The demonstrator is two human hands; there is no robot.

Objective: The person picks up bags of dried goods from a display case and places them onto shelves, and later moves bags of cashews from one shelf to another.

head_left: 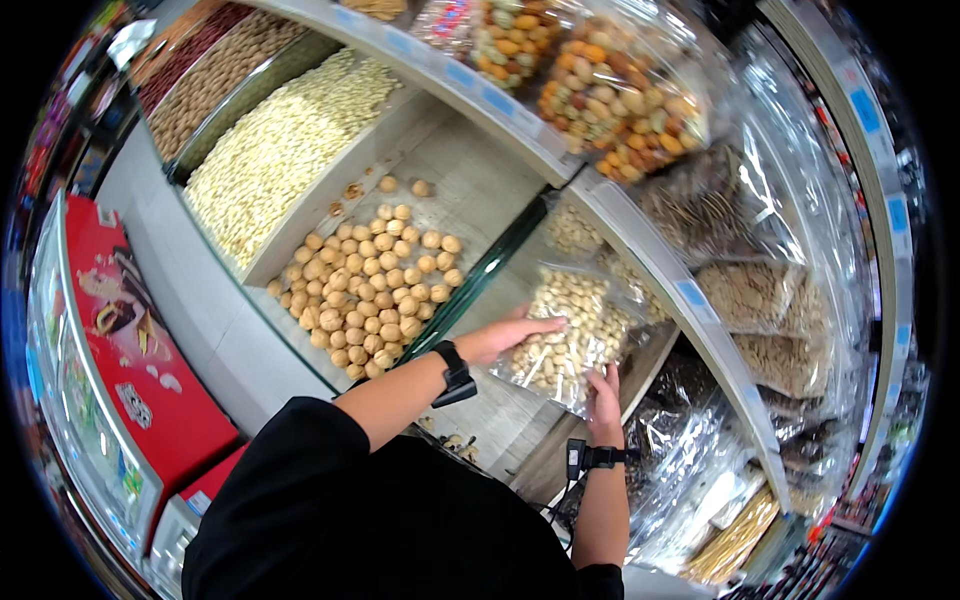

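Between my hands is a clear plastic bag of pale nuts (570, 335) that look like pistachios, over a wooden bin compartment (535, 425). My left hand (508, 334) grips the bag's left side, its thumb lying across the top and the other fingers mostly hidden. On the near right edge of the bag, my right hand (604, 398) is closed, with its fingertips partly out of sight. More bagged pale nuts (575, 232) lie at the far end of the same compartment. A black strap with a small device is on each wrist.
A green-edged glass divider (490, 262) separates this compartment from loose walnuts (370, 290). Pale seeds (290, 140) fill the bin farther left. Above on the right runs a shelf edge (690, 285) with bagged mixed nuts (625, 95). A red freezer (140, 330) stands at left.
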